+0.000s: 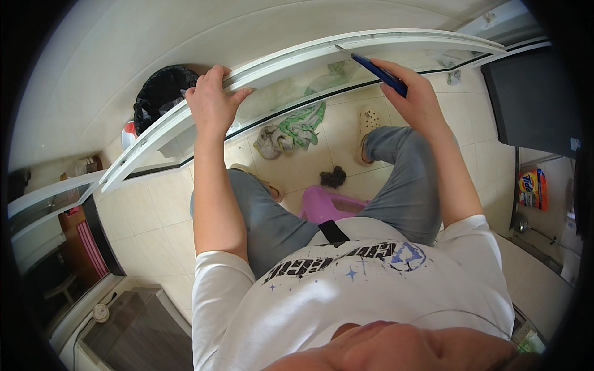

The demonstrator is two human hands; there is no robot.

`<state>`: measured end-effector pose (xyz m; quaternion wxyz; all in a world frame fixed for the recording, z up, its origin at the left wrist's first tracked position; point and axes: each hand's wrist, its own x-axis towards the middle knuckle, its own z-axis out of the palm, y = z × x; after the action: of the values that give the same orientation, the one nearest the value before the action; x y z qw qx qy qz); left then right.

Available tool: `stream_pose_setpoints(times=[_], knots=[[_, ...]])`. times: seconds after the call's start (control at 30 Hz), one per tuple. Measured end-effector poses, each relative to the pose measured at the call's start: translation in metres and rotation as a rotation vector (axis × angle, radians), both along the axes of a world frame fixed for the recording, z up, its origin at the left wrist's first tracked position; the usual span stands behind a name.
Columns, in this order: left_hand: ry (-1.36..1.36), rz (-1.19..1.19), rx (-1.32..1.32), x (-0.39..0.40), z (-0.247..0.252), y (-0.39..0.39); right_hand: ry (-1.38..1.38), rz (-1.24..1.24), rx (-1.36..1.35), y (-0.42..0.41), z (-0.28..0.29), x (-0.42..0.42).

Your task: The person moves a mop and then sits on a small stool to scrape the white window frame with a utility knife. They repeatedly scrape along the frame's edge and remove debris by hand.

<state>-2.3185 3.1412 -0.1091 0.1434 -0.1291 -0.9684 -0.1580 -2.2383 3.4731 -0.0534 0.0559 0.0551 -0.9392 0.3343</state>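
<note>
A white-framed glass panel (pixel 297 53) crosses in front of me, a groove running along its upper edge. My left hand (pixel 216 97) grips this frame at the left, thumb on the near side and fingers over the top. In my right hand (pixel 408 88) is a tool with a blue handle (pixel 378 73) and a thin pointed metal tip, perhaps a knife; the tip is at the frame's groove. Whether it touches cannot be told. Beyond the handle, the glass shows the floor and cloth behind it. Green-and-white rags (pixel 301 125) lie crumpled on the tiles between my feet.
A bin with a black liner (pixel 162 92) stands behind the panel at left. A pink plastic stool (pixel 320 202) is between my legs, near a dark scouring tangle (pixel 332 176). At right are a dark appliance (pixel 529 102) and a Tide bag (pixel 532 189) on a shelf.
</note>
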Motion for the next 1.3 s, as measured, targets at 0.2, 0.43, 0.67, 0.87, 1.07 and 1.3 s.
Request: stream_pose_setpoints(times=[0.2,0.43,0.67,0.87,1.07,1.3], knots=[[-0.078,0.019,0.024,-0.001,0.002,0.004,0.227,0.125,0.348,0.000,-0.004,-0.031],[-0.060,0.023,0.005,0.000,0.003,0.003,0.297,0.152,0.498,0.020,-0.008,-0.046],[0.000,-0.006,0.023,-0.002,0.001,0.003,0.287,0.075,0.466,0.073,-0.002,-0.043],[-0.072,0.033,0.016,-0.001,0.004,0.003,0.254,0.224,0.401,0.041,0.012,-0.035],[-0.060,0.013,0.029,0.003,0.007,0.006,0.149,0.202,0.427,0.014,0.010,-0.048],[-0.089,-0.007,0.039,0.009,0.009,0.003,0.049,0.015,0.487,0.076,0.017,-0.031]])
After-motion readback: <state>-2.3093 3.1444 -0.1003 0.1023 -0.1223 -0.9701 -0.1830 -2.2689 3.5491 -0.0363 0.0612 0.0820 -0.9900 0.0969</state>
